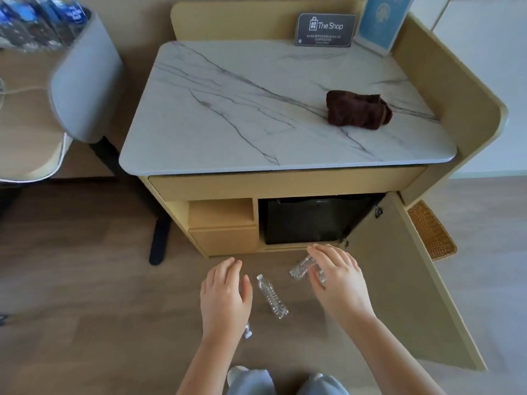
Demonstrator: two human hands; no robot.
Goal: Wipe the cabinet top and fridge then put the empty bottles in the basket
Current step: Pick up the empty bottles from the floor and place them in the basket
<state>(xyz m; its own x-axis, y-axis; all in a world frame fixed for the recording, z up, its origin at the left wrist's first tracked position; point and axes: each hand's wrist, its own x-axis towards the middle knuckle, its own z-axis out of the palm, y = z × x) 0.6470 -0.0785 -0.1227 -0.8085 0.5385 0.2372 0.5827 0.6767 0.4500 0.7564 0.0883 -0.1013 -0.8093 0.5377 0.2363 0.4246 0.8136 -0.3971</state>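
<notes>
**Bottles being gathered; basket not yet loaded**

A brown cloth point(358, 109) is seen left in a heap on the marble counter point(228, 109), which suggests the wiping of the top is judged finished. The cabinet door point(405, 280) is swung open and the black fridge point(313, 220) is exposed; whether it has been wiped cannot be told.

Three clear bottles are seen on the floor point(99, 295) in front of the cabinet. The right hand point(336, 277) is laid over one bottle point(302, 268), with the fingers curled round it, though a firm grip cannot be confirmed. The left hand point(225, 295) is held above a second bottle, only the cap end point(248, 332) of which shows below the palm; its fingers are apart and nothing is clamped. A third bottle point(272, 297) lies untouched between the hands.

A woven basket point(432, 232) is partly seen beyond the open door, well apart from the bottles. All bottles remain to be placed in it.
</notes>
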